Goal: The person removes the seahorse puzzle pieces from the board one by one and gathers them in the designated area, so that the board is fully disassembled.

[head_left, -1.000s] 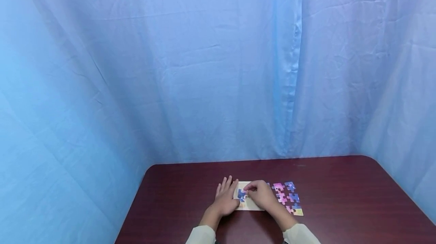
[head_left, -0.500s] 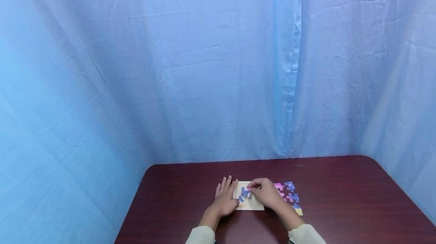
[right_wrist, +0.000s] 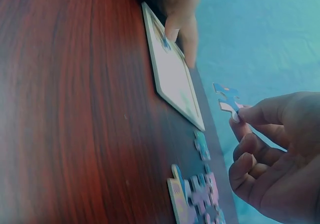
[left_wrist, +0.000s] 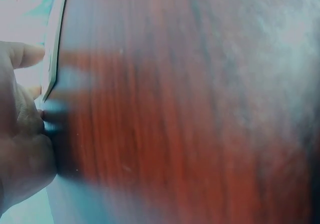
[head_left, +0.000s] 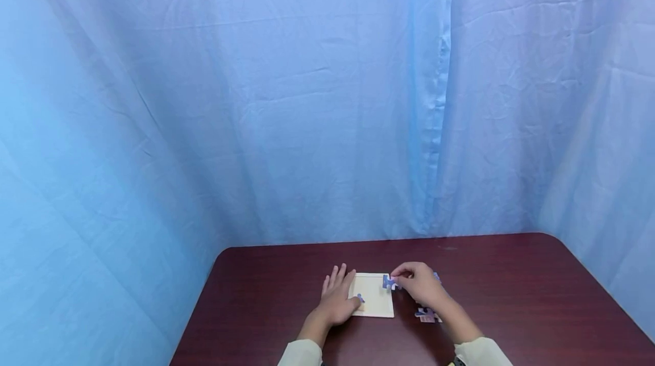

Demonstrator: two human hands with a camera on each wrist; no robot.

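Note:
A pale puzzle tray (head_left: 377,302) lies flat on the table. My left hand (head_left: 335,300) rests along its left edge, fingers spread and straight, the thumb over a small blue puzzle piece (head_left: 360,298) in the near left corner. That piece is partly hidden by the thumb. My right hand (head_left: 421,284) pinches a blue and white puzzle piece (right_wrist: 229,106) between thumb and forefinger, raised near the tray's right side. In the right wrist view, the other fingers of this hand are curled loosely. The left wrist view catches the tray's edge (left_wrist: 54,49) beside the left fingers.
Several loose puzzle pieces (right_wrist: 201,191), pink, blue and yellow, lie right of the tray, mostly hidden under the right hand in the head view. The dark red wooden table (head_left: 271,303) ends at a blue curtain (head_left: 327,127) behind and at both sides.
The right hand has lifted the blue puzzle piece from over the tray's left half and carried it right, to the tray's right edge. The left hand stays in place.

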